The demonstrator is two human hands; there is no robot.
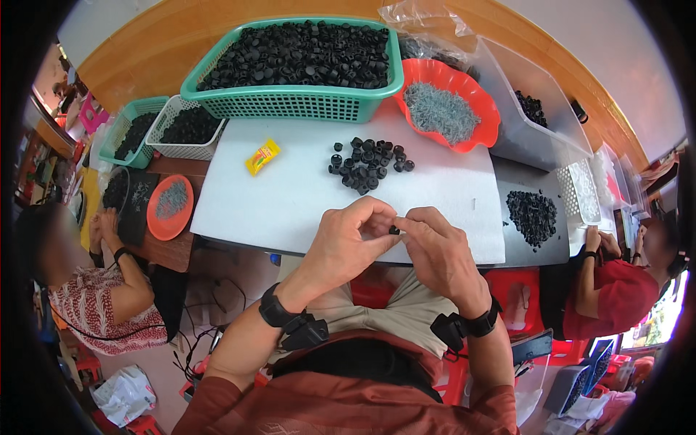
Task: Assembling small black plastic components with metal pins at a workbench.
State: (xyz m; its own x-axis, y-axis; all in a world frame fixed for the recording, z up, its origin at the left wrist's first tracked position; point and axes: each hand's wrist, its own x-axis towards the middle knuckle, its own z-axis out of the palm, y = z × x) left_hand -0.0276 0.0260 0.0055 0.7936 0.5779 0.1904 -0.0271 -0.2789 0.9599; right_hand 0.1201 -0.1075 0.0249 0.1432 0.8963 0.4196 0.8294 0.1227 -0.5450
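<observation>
Just above the table's near edge, my two hands meet at the fingertips. Thumb and fingers of my left hand are closed on a small black plastic cap. My right hand is closed too, its thumb and forefinger pinched against that cap; whatever else they hold is hidden. Beyond the hands, a loose pile of similar black caps lies on the white foam sheet. A red scalloped bowl behind the pile, to the right, carries a heap of thin grey metal pins or screws.
A big green basket full of black caps stands at the back. Smaller baskets and a red plate are to the left. A clear bin and a heap of small black parts lie right. One person sits at each side.
</observation>
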